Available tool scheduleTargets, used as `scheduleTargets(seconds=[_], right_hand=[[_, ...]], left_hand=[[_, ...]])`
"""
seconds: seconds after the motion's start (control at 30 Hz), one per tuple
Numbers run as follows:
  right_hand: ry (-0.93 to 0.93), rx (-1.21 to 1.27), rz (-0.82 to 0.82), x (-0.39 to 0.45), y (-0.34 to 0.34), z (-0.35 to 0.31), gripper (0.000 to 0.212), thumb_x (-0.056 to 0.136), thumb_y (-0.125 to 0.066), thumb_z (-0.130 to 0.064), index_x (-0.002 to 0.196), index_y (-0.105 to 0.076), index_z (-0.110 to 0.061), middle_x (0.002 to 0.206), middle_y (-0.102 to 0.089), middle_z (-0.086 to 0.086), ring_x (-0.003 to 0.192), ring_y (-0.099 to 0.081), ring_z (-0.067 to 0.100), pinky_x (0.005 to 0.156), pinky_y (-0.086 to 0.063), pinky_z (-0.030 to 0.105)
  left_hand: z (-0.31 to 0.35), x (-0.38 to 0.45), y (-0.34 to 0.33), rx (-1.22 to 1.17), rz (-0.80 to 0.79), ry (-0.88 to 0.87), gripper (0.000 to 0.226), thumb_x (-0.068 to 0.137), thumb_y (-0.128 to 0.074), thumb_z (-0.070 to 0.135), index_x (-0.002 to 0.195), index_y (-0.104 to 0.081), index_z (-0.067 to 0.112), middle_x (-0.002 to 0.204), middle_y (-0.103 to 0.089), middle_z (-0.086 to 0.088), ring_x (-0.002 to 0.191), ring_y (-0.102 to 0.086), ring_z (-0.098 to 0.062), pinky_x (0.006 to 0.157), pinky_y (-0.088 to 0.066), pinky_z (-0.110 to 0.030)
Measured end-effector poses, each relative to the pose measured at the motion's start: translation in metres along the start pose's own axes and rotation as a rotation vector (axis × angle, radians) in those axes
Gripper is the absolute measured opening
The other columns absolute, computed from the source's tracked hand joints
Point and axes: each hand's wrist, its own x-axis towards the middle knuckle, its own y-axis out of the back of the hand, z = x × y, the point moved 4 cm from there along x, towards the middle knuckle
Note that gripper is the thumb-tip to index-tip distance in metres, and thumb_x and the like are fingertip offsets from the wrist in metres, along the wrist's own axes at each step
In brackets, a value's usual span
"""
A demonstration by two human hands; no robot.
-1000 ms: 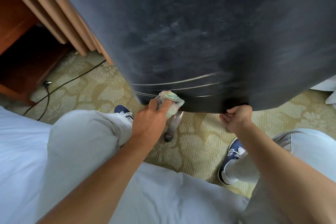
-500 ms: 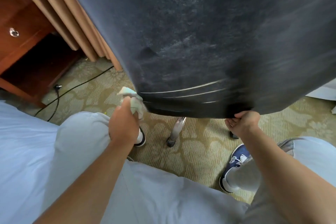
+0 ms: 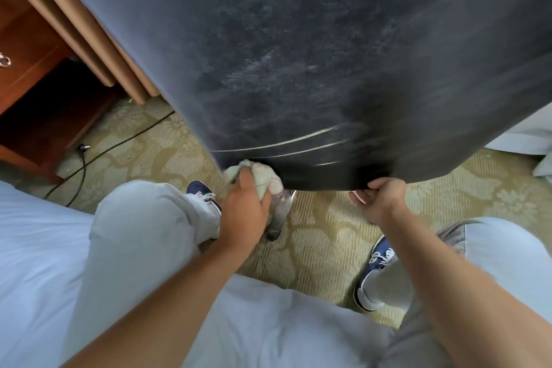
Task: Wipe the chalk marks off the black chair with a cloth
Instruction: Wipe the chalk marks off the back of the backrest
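The black chair [image 3: 298, 54] fills the upper part of the head view, tilted toward me, its dark fabric smudged with pale dust. Three thin white chalk lines [image 3: 298, 142] run across it near the bottom edge. My left hand [image 3: 243, 212] grips a bunched pale cloth [image 3: 263, 178] and presses it against the chair's lower edge, just below the left end of the lines. My right hand [image 3: 380, 199] grips the chair's bottom edge further right, fingers curled under it.
A metal chair leg [image 3: 280, 212] stands on the patterned carpet [image 3: 316, 248] between my hands. A black cable [image 3: 98, 155] crosses the floor at left, near a wooden cabinet [image 3: 33, 69] and tan curtains [image 3: 98, 48]. My knees and blue shoes [image 3: 375, 266] flank the chair.
My left hand swung left with the cloth past the chair's corner, then came back right onto the lower edge. My right hand kept its grip on the edge.
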Motion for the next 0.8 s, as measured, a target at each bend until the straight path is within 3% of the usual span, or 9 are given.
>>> scheduleTargets(seconds=[0.07, 0.2, 0.4, 0.47, 0.53, 0.6, 0.7, 0.8], right_hand=[[-0.001, 0.009, -0.009, -0.001, 0.001, 0.003, 0.023, 0.077, -0.037, 0.005, 0.084, -0.052, -0.009, 0.12, -0.064, 0.016, 0.106, -0.065, 0.035, 0.085, -0.054, 0.047], [-0.019, 0.02, -0.021, -0.004, 0.0, 0.008, 0.035, 0.077, -0.04, 0.003, 0.105, -0.057, -0.01, 0.129, -0.063, 0.014, 0.113, -0.062, 0.034, 0.081, -0.053, 0.046], [-0.017, 0.053, -0.005, -0.004, -0.003, 0.012, 0.038, 0.076, -0.04, 0.002, 0.107, -0.058, -0.012, 0.131, -0.063, 0.013, 0.115, -0.062, 0.035, 0.08, -0.053, 0.047], [-0.019, 0.044, -0.002, -0.003, -0.004, 0.014, 0.032, 0.078, -0.039, 0.002, 0.099, -0.058, -0.011, 0.128, -0.063, 0.012, 0.117, -0.061, 0.035, 0.084, -0.053, 0.047], [-0.027, 0.036, 0.005, -0.002, -0.006, 0.016, 0.021, 0.08, -0.038, 0.001, 0.084, -0.054, -0.012, 0.115, -0.063, 0.012, 0.11, -0.062, 0.033, 0.087, -0.053, 0.047], [-0.039, 0.029, 0.003, -0.002, -0.008, 0.017, 0.017, 0.082, -0.039, -0.001, 0.077, -0.05, -0.012, 0.101, -0.058, 0.012, 0.095, -0.06, 0.03, 0.084, -0.054, 0.044], [-0.054, 0.05, -0.07, 0.0, -0.01, 0.019, 0.028, 0.096, -0.034, -0.013, 0.094, -0.062, -0.009, 0.106, -0.067, 0.014, 0.1, -0.064, 0.026, 0.09, -0.055, 0.04], [-0.054, 0.032, -0.082, -0.003, -0.007, 0.017, 0.028, 0.098, -0.035, -0.017, 0.092, -0.061, -0.012, 0.093, -0.065, 0.014, 0.081, -0.061, 0.025, 0.068, -0.048, 0.03]], left_hand=[[0.009, 0.0, -0.008, -0.037, 0.008, -0.004, 0.065, 0.098, -0.052, 0.044, 0.144, -0.047, -0.002, 0.117, -0.068, -0.027, 0.103, -0.069, -0.045, 0.083, -0.057, -0.05], [0.018, 0.001, -0.017, -0.096, 0.068, 0.059, 0.057, 0.1, -0.067, 0.03, 0.141, -0.05, -0.005, 0.116, -0.069, -0.029, 0.101, -0.069, -0.047, 0.079, -0.058, -0.047], [0.034, -0.004, -0.023, -0.068, 0.063, -0.013, 0.052, 0.093, -0.077, 0.023, 0.132, -0.058, -0.006, 0.099, -0.074, -0.024, 0.081, -0.074, -0.042, 0.064, -0.058, -0.04], [0.034, -0.004, -0.028, -0.114, 0.035, -0.036, 0.053, 0.09, -0.08, 0.021, 0.132, -0.058, -0.005, 0.094, -0.074, -0.023, 0.078, -0.074, -0.041, 0.06, -0.057, -0.037], [0.048, -0.007, -0.034, -0.126, -0.007, -0.164, 0.055, 0.085, -0.085, 0.022, 0.128, -0.059, -0.001, 0.088, -0.074, -0.019, 0.069, -0.073, -0.036, 0.053, -0.051, -0.029], [0.072, -0.009, -0.044, -0.11, -0.015, -0.359, 0.052, 0.087, -0.08, 0.032, 0.125, -0.059, 0.003, 0.091, -0.075, -0.016, 0.069, -0.074, -0.032, 0.05, -0.056, -0.029], [0.096, -0.006, -0.053, -0.16, 0.005, -0.435, 0.051, 0.096, -0.055, 0.044, 0.126, -0.058, 0.003, 0.1, -0.076, -0.016, 0.079, -0.076, -0.031, 0.055, -0.062, -0.039], [0.106, -0.005, -0.059, -0.109, -0.067, -0.574, 0.054, 0.096, -0.048, 0.045, 0.133, -0.055, 0.006, 0.114, -0.074, -0.015, 0.087, -0.076, -0.033, 0.06, -0.064, -0.043]])
